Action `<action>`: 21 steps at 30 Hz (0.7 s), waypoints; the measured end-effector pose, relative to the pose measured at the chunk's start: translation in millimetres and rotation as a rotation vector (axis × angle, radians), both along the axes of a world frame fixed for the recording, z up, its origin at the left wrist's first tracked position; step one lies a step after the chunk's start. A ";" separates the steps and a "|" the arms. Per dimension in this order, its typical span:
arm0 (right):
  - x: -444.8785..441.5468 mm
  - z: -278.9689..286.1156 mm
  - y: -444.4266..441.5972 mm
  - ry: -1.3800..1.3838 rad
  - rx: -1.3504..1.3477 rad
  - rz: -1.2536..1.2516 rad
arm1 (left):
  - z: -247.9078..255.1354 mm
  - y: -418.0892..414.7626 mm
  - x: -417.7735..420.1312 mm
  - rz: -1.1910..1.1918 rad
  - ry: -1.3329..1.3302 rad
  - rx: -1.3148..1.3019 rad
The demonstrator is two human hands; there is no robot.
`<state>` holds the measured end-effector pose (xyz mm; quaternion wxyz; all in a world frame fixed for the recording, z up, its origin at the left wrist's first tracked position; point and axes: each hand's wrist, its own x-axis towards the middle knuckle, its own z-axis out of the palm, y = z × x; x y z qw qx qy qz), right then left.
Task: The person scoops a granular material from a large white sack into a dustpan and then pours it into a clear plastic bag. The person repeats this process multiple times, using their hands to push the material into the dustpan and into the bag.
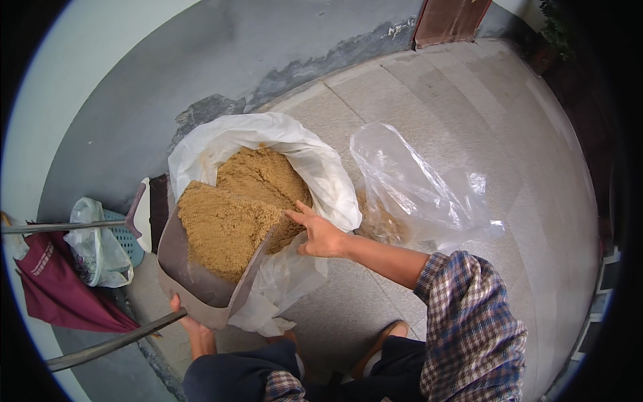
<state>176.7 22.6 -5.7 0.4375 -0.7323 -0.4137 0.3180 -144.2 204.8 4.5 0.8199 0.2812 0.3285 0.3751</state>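
A grey-brown plastic dustpan (201, 304) is heaped with coarse tan granular material (226, 226). My left hand (193, 326) grips it low at the back, beside the long dark handle (120, 341); some fingers are hidden beneath the pan. Under the pan's front lip stands a white plastic sack (334, 176), its mouth wide around more of the same tan material (266, 168). My right hand (321, 233) hovers at the pan's right front corner with fingers spread. Its fingertips are over or against the heap; contact is not clear.
To the right, a clear plastic bag (412, 196) with some tan material inside lies on the tiled floor (482, 125). At left are a maroon umbrella (65, 286), a blue basket (128, 241) with a plastic bag, and a long-handled tool with a white blade (144, 216). A grey wall (150, 90) runs behind.
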 end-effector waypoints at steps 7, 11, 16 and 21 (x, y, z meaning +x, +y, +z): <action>19.1 27.7 -33.7 -0.274 -0.039 0.135 | 5.3 -7.5 6.8 0.002 -0.034 -0.060; 39.6 82.9 -71.3 -0.483 0.037 0.037 | 6.0 -3.0 5.3 -0.005 -0.029 -0.047; 80.4 121.1 -135.2 -0.953 -0.308 -0.168 | 14.3 -7.1 19.4 -0.122 -0.058 -0.034; 89.6 108.3 -179.8 -0.990 -0.576 -0.199 | 26.8 -15.6 41.3 -0.223 -0.065 -0.038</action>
